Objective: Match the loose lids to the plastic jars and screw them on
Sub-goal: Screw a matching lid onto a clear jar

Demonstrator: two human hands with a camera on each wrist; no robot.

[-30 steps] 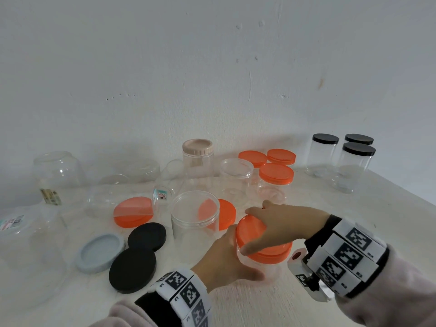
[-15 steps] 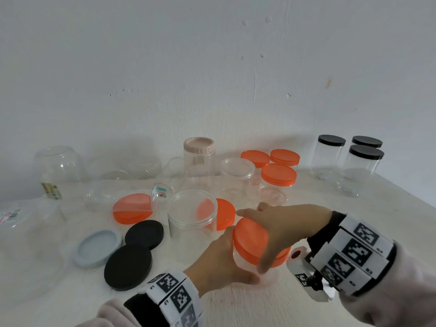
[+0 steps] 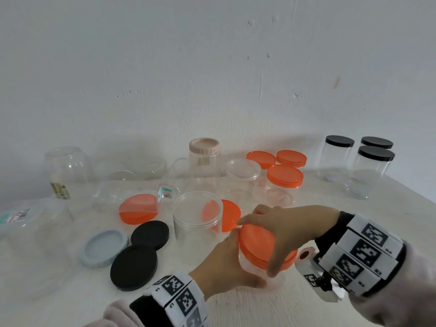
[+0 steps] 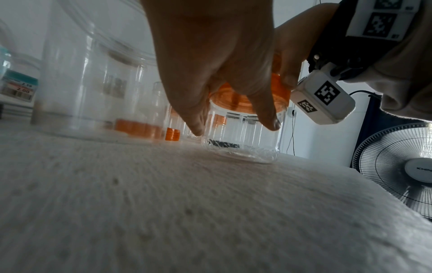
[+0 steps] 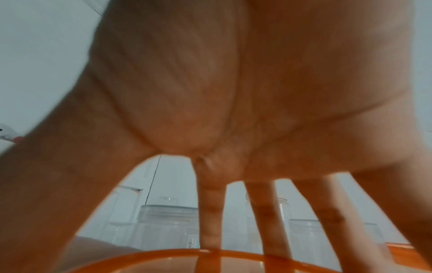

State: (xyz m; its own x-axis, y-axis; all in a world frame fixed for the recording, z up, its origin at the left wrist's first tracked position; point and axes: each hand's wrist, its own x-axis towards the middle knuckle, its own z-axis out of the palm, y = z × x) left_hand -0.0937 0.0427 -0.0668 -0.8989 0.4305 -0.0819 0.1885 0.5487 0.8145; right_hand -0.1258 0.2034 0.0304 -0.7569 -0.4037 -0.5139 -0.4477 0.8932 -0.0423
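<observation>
The left hand (image 3: 226, 263) holds the small jar (image 4: 243, 136) on the worktop (image 3: 259, 310); the right hand (image 3: 290, 227), its grip spread, pinches the orange lid (image 3: 257, 244); screwing goes on, I think; next, twist tight.

Right hand (image 3: 286, 228): a second earlier it lay flat across the top of the orange lid (image 3: 257, 244), fingers reaching over the far edge and thumb tucked behind. By half a second ago the wrist had turned and the fingers had dropped over the lid's near rim. Now the fingers spread further round the rim, one fingertip hanging down past the lid's skirt.

Orange lid: more of its top face was uncovered than before.

Left hand (image 3: 226, 263): thumb crept slightly further along the small jar (image 4: 243, 136) wall.
</observation>
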